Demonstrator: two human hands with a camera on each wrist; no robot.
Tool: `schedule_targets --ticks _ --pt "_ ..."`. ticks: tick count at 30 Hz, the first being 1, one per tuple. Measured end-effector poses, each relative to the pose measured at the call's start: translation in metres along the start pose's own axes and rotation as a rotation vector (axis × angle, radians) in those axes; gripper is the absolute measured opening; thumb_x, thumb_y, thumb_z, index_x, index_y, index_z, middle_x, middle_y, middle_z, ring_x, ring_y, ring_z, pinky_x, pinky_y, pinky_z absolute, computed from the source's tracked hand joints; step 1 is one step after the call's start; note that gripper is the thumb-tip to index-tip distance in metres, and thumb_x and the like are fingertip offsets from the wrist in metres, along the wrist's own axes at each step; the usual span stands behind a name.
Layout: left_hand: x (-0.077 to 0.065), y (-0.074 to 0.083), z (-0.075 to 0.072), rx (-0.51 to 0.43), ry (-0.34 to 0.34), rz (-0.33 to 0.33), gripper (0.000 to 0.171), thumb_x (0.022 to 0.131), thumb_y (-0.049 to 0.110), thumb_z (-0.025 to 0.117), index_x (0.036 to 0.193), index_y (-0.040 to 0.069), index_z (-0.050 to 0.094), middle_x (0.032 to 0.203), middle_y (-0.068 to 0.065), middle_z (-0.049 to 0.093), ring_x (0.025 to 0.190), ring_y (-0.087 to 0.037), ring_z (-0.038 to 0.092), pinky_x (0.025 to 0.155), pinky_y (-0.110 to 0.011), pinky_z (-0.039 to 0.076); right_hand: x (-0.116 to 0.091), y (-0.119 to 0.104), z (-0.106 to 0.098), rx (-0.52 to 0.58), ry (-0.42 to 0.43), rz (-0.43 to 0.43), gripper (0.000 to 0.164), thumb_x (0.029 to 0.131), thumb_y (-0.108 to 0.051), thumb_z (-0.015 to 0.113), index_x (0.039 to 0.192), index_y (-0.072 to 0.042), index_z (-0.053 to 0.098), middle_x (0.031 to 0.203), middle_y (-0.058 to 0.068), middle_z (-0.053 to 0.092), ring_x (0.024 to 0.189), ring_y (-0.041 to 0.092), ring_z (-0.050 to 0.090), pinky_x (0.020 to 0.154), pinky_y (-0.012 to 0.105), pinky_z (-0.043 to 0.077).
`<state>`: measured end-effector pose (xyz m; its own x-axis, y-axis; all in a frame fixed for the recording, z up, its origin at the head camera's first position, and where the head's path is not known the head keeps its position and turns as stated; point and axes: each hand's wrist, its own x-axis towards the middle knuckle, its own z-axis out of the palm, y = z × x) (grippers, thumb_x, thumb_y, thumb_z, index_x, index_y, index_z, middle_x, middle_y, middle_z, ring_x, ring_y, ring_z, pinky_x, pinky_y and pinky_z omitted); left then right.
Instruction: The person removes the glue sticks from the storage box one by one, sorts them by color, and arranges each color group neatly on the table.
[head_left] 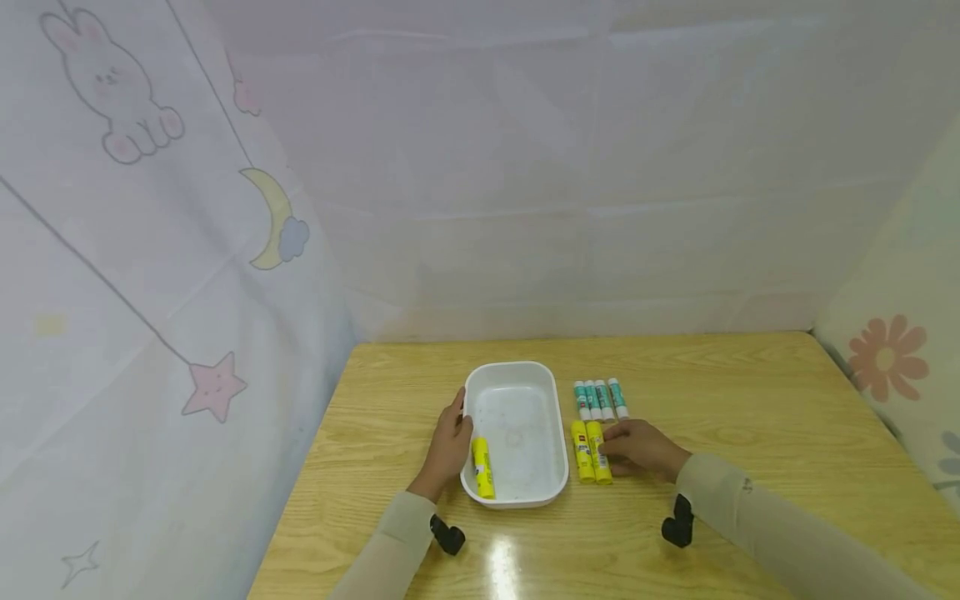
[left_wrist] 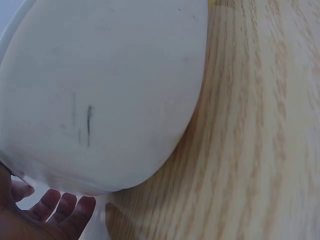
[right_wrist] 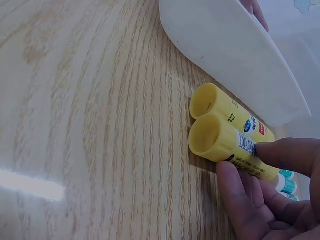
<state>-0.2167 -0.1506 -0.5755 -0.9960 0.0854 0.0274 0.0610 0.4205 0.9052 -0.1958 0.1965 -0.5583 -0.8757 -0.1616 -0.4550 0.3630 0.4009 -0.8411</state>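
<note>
My left hand point(head_left: 450, 437) grips the left side of a white plastic tray point(head_left: 558, 417), thumb at the rim and fingers along the outside. One yellow glue stick point(head_left: 483, 468) lies inside the tray, by its left wall. To the right of the tray, two more yellow glue sticks lie side by side on the table. My right hand point(head_left: 637, 446) pinches the right-hand glue stick point(right_wrist: 240, 152) between thumb and fingers. Its neighbour point(right_wrist: 225, 107) lies against it, nearer the tray. In the right wrist view the open hollow ends of both sticks show.
Several small teal-and-white glue sticks point(head_left: 592, 400) lie in a row behind the yellow pair, the rightmost slightly apart. Everything rests on a wooden table point(head_left: 750, 417). Printed cloth hangs point(head_left: 480, 208) at the back and both sides.
</note>
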Motion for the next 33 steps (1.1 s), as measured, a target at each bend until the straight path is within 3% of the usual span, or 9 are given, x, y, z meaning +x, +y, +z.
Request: schedule_targets --ticks 8,14,19,25,33 --pt "0.001 -0.002 0.001 0.007 -0.001 -0.015 0.056 0.105 0.016 0.038 0.157 0.025 0.018 0.152 -0.014 0.032 0.130 -0.030 0.043 0.108 -0.045 0.038 -0.002 0.000 -0.002 0.041 -0.019 -0.016 0.045 0.091 -0.019 0.069 0.124 0.009 0.054 0.113 0.016 0.060 0.095 0.022 0.063 0.078 0.036 0.058" --pt "0.001 -0.001 0.000 0.002 -0.002 -0.024 0.056 0.105 0.016 0.038 0.157 0.023 0.018 0.152 -0.014 0.032 0.132 -0.031 0.042 0.109 -0.046 0.037 -0.005 -0.005 -0.008 -0.014 0.007 -0.041 0.033 0.098 -0.020 0.058 0.118 0.006 0.059 0.105 0.014 0.062 0.091 0.023 0.061 0.077 0.036 0.058" --pt "0.000 0.001 0.000 0.013 0.010 -0.016 0.055 0.105 0.016 0.038 0.157 0.019 0.019 0.151 -0.015 0.033 0.131 -0.031 0.043 0.108 -0.045 0.039 0.002 -0.010 -0.015 -0.021 0.006 -0.093 0.040 0.101 -0.028 0.052 0.125 0.005 0.053 0.108 0.014 0.060 0.094 0.024 0.060 0.080 0.036 0.056" --pt "-0.001 0.004 0.000 0.009 0.010 -0.005 0.055 0.106 0.015 0.038 0.157 0.019 0.019 0.150 -0.017 0.034 0.130 -0.032 0.043 0.108 -0.046 0.038 0.001 -0.033 -0.015 0.034 -0.032 -0.134 0.048 0.102 -0.030 0.052 0.132 0.007 0.048 0.117 0.019 0.057 0.098 0.024 0.060 0.088 0.039 0.055" --pt "-0.001 0.002 0.000 0.002 0.005 -0.014 0.056 0.105 0.015 0.038 0.157 0.019 0.019 0.151 -0.018 0.032 0.132 -0.033 0.042 0.107 -0.046 0.039 -0.008 -0.071 0.000 0.085 -0.154 -0.267 0.047 0.103 -0.027 0.051 0.134 0.008 0.047 0.126 0.026 0.054 0.108 0.031 0.060 0.095 0.041 0.051"
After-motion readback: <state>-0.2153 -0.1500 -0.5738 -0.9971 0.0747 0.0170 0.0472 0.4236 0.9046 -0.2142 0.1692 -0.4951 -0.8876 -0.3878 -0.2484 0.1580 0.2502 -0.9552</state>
